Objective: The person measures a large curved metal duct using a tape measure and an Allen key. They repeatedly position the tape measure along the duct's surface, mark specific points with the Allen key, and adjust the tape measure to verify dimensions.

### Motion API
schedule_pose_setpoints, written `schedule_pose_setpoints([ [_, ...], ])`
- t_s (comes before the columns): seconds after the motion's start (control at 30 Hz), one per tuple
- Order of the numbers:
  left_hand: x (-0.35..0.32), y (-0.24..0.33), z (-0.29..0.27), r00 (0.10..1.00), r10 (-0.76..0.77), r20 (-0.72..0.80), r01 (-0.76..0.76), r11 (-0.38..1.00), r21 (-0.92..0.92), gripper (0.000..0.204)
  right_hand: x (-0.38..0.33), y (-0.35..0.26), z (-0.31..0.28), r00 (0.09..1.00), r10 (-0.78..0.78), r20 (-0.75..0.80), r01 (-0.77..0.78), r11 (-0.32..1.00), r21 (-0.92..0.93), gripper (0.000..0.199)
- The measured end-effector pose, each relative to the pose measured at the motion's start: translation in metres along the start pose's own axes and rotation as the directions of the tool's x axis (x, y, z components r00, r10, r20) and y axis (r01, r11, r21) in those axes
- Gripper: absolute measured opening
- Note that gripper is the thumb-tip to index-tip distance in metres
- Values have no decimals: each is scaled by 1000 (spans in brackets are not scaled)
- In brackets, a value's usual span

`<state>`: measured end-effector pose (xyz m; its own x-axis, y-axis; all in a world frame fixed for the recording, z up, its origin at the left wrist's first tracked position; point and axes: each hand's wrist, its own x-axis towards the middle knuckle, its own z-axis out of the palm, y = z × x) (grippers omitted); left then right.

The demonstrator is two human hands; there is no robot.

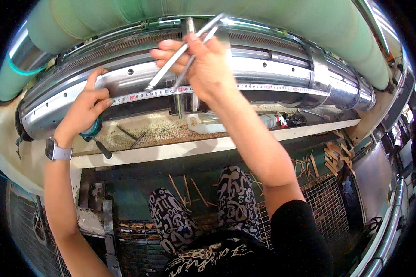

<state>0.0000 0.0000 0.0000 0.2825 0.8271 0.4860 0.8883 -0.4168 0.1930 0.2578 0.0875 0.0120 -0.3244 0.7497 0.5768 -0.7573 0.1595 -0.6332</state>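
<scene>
A white tape measure blade stretches along the front of a shiny steel roller. My left hand is closed on the tape measure, its teal case partly hidden beneath the palm. The index finger reaches up onto the roller. Two long silver metal rods, meeting near a bent upper end, are gripped in my right hand. That hand is slightly blurred and hovers over the middle of the roller, in front of a metal bracket. I cannot make out the exact kind of tool.
Large green rollers run above the steel one. On the cream ledge below lie dark hex keys, a black-handled tool and a whitish plastic piece. Wooden sticks are scattered lower down near a metal grating.
</scene>
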Motion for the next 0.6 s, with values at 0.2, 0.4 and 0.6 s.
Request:
schedule_pose_setpoints([
  [0.2, 1, 3, 6, 999, -52, 16, 52, 999, -13, 20, 12, 19, 11, 999, -25, -34, 27, 999, 35, 24],
  [0.4, 0, 2, 4, 1000, 16, -17, -16, 1000, 3, 18, 19, 21, 23, 999, -37, -35, 39, 998, 51, 26],
  [0.6, 0, -2, 4, 1000, 13, -14, -13, 999, 53, 17, 20, 23, 24, 996, -60, -66, 65, 995, 76, 23],
])
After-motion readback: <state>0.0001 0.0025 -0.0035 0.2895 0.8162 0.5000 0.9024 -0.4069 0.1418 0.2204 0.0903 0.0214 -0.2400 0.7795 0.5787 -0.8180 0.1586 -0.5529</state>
